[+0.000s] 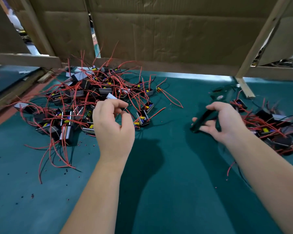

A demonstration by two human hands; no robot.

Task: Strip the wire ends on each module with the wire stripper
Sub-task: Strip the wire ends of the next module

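A large heap of small black modules (pixel 85 105) with red and black wires lies on the green table, left of centre. My left hand (pixel 112 127) hovers at the heap's right edge, and its thumb and forefinger pinch a thin wire end (pixel 125 108). My right hand (pixel 222 122) grips the dark-handled wire stripper (pixel 208 115). The tool's blurred head points up and away toward the back. A second, smaller heap of modules (pixel 274 129) lies just right of my right hand.
The green table surface (pixel 159 183) carries scattered bits of stripped insulation (pixel 32 195) at the front left. A cardboard wall (pixel 159 34) on a wooden frame closes the back. A slanted wooden post (pixel 245 89) meets the table near the stripper's head.
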